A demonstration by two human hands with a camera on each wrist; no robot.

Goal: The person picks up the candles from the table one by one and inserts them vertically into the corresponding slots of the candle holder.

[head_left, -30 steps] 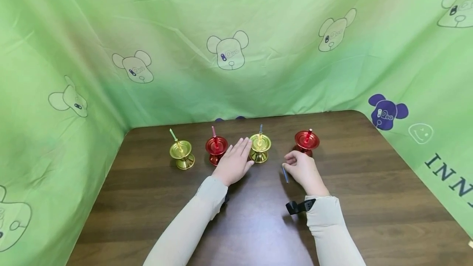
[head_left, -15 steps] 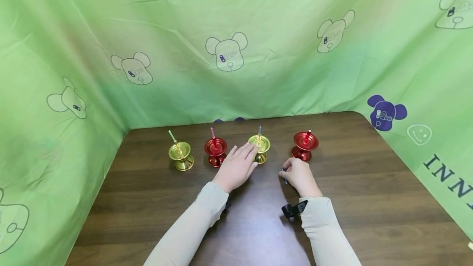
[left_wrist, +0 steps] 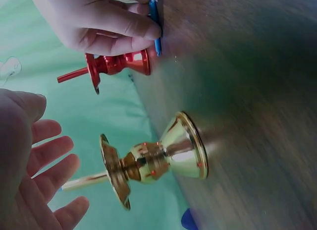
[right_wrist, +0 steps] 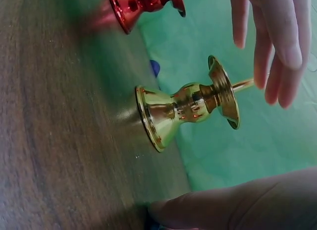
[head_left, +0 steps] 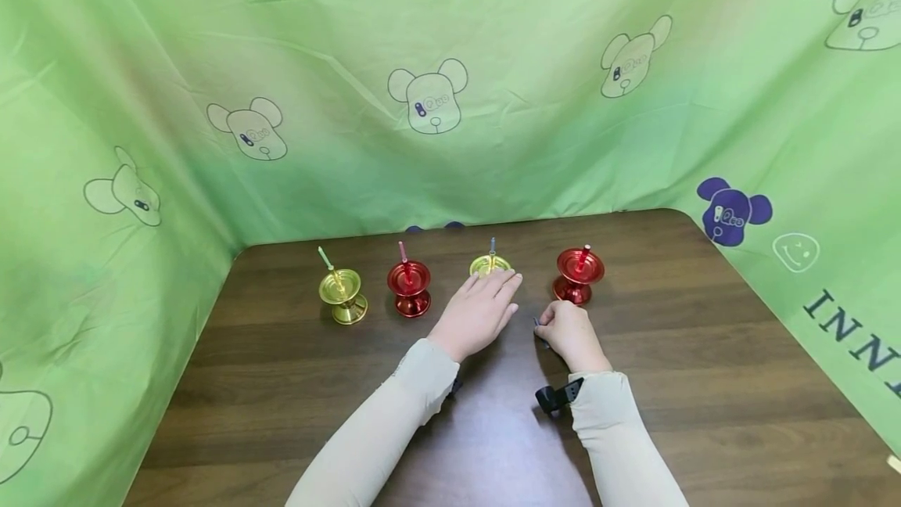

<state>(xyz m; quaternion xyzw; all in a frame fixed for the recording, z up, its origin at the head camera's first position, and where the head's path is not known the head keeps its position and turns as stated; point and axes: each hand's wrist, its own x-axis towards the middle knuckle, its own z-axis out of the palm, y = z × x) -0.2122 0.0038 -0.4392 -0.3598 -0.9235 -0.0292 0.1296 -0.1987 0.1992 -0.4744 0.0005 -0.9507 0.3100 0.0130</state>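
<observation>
My left hand (head_left: 479, 313) hovers with extended fingers in front of a gold candle holder (left_wrist: 185, 150), hiding most of it in the head view. A blue candle (head_left: 493, 246) stands in that holder. In the left wrist view, those fingers are apart from the holder's stem. My right hand (head_left: 572, 335) pinches a small blue candle (left_wrist: 154, 13) low at the tabletop, just in front of a red candle holder (head_left: 579, 267). Fingers cover much of this candle in the head view. A red stick-like candle (head_left: 584, 257) stands in the red holder.
To the left stand another red holder (head_left: 412, 302) with a pink candle (head_left: 403, 250) and a gold holder (head_left: 346, 311) with a green candle (head_left: 324, 258). They stand on a dark wooden table (head_left: 281, 382). Green printed cloth (head_left: 338, 170) hangs behind and at the sides.
My left hand has moved right, from between the middle holders to in front of the gold one. My right hand has drawn slightly back from the red holder, still pinching the blue candle.
</observation>
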